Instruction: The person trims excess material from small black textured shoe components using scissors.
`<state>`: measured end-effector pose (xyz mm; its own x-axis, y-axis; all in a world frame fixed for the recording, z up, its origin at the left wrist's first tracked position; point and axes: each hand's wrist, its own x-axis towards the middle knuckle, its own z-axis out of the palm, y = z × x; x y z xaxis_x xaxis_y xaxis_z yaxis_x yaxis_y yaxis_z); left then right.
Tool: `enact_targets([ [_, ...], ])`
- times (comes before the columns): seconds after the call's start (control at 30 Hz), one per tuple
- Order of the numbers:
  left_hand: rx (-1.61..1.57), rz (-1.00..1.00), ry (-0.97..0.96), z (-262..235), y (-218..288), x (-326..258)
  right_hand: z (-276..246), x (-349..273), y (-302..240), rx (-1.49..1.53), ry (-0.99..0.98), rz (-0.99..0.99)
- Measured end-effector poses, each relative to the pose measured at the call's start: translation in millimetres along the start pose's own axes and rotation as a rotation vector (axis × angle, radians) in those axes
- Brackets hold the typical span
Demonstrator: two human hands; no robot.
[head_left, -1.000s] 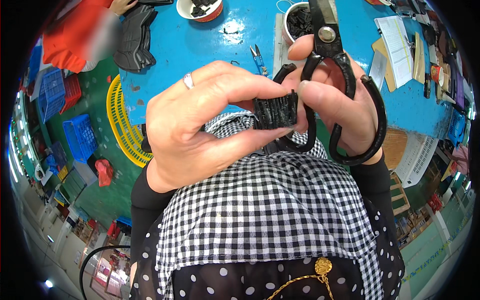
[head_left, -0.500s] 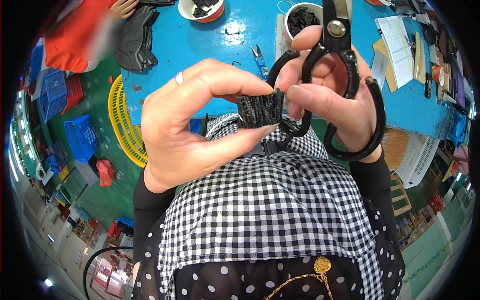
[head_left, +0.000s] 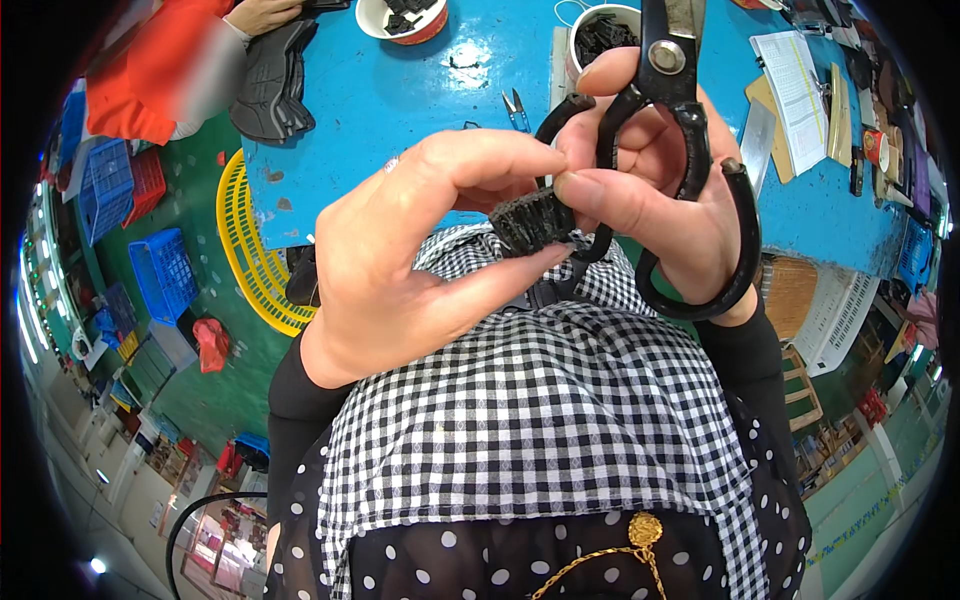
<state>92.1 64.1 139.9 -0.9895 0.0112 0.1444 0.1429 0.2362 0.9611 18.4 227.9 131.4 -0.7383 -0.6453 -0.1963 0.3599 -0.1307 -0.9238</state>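
Black stack [head_left: 532,224] slants crosswise, rising rightward; scissors [head_left: 667,85] point forward.
Half-curled left hand [head_left: 395,240] pinches stack; curled right hand [head_left: 692,235] grips scissors.

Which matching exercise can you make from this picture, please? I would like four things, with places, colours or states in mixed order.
Column one:
1. Left hand
2. Large scissors
3. Yellow basket
4. Apron

Column two:
A. Black and white checks
B. Held in the right hand
C. Pinching a stack of black pieces
D. Beside the left edge of the blue table

Pairs: 1-C, 2-B, 3-D, 4-A
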Motion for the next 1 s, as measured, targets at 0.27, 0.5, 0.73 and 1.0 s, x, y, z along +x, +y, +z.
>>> enact_targets([
  [0.27, 0.104, 0.183, -0.043, -5.5, -7.3, 4.6, 2.4, -0.7, -3.2, 0.042, 0.033, 0.090],
  [0.5, 0.169, 0.178, -0.035, -6.1, -6.4, 7.2, -1.2, -0.3, -2.0, 0.095, -0.025, 0.098],
  [0.73, 0.157, 0.228, -0.006, -7.0, -11.9, 5.9, -1.6, 0.1, 1.5, 0.107, -0.018, 0.079],
  [1.0, 0.158, 0.161, -0.018, -12.2, -13.2, 3.8, 0.9, 0.4, 1.3, 0.091, -0.052, 0.126],
])
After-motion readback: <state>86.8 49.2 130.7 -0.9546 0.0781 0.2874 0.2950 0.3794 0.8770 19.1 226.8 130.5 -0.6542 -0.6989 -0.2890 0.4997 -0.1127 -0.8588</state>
